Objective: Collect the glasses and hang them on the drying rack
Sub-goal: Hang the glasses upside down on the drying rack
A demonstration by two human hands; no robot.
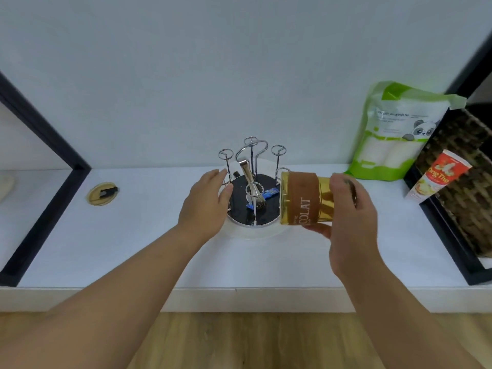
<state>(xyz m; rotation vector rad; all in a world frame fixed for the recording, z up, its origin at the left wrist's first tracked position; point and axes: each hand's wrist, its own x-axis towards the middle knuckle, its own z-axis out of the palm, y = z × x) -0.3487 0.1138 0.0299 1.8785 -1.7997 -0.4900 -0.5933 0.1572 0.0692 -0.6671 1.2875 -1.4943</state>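
Observation:
A chrome drying rack (pixel 251 166) with several ring-topped pegs and a round black base stands at the middle of the white counter. Metal tongs and a small blue wrapper lie on its base. My right hand (pixel 346 209) grips a gold glass (pixel 303 198) with a brown band, held on its side just right of the rack, its open end against the rack's right peg. My left hand (pixel 206 201) rests at the rack's left edge, fingers apart, touching the base rim near a peg.
A green and white panda pouch (pixel 394 131) leans on the wall at the right. A woven basket (pixel 463 179) with a red and white carton (pixel 439 177) sits further right. A tan lid (pixel 102 194) lies at the left. Black frames border both sides.

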